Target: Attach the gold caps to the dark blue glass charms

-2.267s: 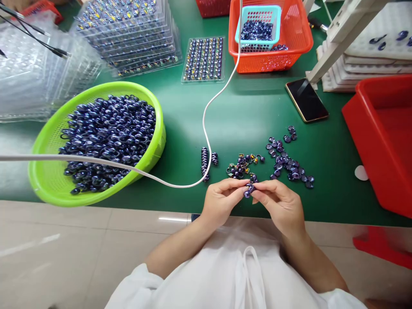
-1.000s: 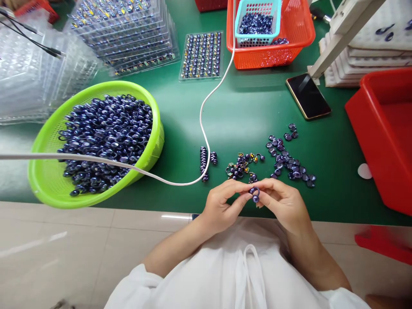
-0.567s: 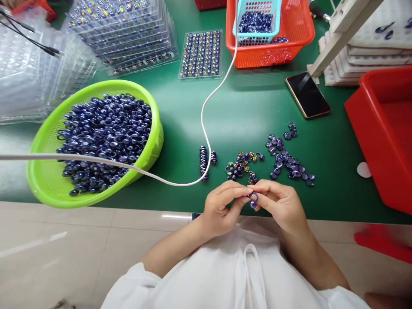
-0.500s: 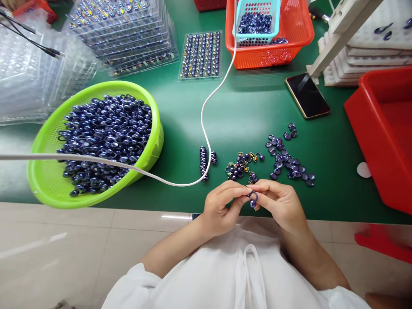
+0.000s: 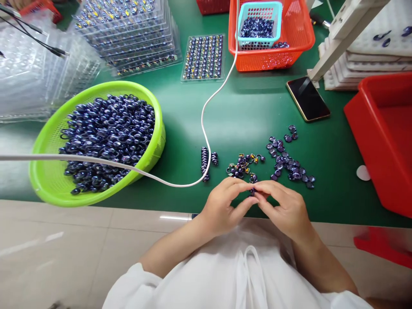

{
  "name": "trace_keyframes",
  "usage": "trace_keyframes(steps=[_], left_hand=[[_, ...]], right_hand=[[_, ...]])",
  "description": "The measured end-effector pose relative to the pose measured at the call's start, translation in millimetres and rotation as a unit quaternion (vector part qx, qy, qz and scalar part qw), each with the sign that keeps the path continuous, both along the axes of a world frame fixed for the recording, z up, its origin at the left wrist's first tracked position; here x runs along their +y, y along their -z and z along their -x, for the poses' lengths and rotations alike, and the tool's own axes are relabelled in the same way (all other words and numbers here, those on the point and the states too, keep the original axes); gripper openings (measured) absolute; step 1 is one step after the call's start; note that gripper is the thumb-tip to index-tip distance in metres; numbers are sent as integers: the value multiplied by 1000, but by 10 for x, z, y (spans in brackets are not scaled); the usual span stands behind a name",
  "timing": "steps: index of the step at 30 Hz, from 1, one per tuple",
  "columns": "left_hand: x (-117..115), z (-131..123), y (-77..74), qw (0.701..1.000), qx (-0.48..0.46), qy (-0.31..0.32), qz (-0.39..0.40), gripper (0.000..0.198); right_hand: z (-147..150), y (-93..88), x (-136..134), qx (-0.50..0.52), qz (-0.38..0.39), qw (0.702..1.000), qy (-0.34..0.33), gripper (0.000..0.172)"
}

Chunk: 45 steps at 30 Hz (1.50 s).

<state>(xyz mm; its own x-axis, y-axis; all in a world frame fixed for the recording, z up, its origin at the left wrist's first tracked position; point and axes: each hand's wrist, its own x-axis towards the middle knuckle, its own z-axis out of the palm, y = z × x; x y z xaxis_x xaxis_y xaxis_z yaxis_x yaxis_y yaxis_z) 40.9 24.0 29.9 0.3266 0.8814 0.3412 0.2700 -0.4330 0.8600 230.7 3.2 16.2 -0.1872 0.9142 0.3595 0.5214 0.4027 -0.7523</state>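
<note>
Both hands pinch one small ring.
Left hand (image 5: 225,204) and right hand (image 5: 286,208) meet fingertip to fingertip, closed on the purple ring (image 5: 252,192) above the table (image 5: 251,111) edge.

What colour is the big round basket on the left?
It's lime green; the basket shows best in the head view.

Fingertips of the left hand (image 5: 224,207) and right hand (image 5: 287,210) hide most of the small dark piece (image 5: 252,192).

No readable text, labels or numbers anywhere.
</note>
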Motion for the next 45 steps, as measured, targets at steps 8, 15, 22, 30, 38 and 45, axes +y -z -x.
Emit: trace_keyframes(steps=[8,15,22,30,38,45], left_hand=[[37,-17,22,859,-213,8,466,19],[78,14,68,772,-273,46,573,31],[-9,21,14,886,-185,72,419,55],[-36,10,-9,932,-110,84,335,31],[-25,36,-6,922,-123,73,361,28],[-16,238,-48,929,-88,65,353,40]], right_hand=[[99,44,-30,-31,-103,993,50,33],[67,41,2,-1,-46,998,-30,22],[37,39,-10,-56,-98,992,-58,14],[75,114,-53,-70,-140,985,-78,14],[101,151,-60,-67,-142,985,-73,15],[221,99,-76,-31,-59,990,-124,20]])
